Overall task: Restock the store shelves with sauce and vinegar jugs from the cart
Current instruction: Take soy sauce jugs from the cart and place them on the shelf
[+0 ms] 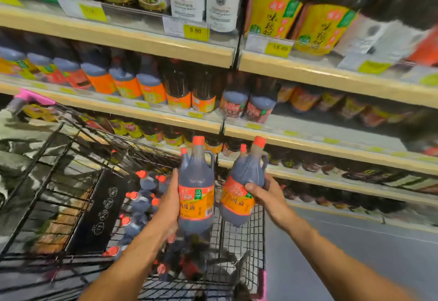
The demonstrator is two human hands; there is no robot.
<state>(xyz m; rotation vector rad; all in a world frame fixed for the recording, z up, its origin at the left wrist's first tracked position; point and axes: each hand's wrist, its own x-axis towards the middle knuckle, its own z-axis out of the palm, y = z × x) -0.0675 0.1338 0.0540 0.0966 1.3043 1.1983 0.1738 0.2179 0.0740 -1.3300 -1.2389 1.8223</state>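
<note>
My left hand (168, 206) grips a dark sauce jug (196, 189) with a red cap and an orange label, held upright above the cart. A second jug of the same kind (239, 196), tilted a little to the right, is held by my right hand (265, 194). Both jugs appear to be wrapped twin packs with a smaller capped bottle beside the neck. Below them the black wire cart (239, 236) holds several more red-capped jugs (139, 203). Straight ahead is the middle shelf (308, 132), with two like jugs (246, 104) beside a bare stretch to their right.
Rows of bottles fill the upper shelf (166, 42) and the left of the middle shelf. Lower shelves (331, 182) hold dark bottles. A flattened black carton (99, 210) leans inside the cart. Grey floor (355, 248) lies to the right.
</note>
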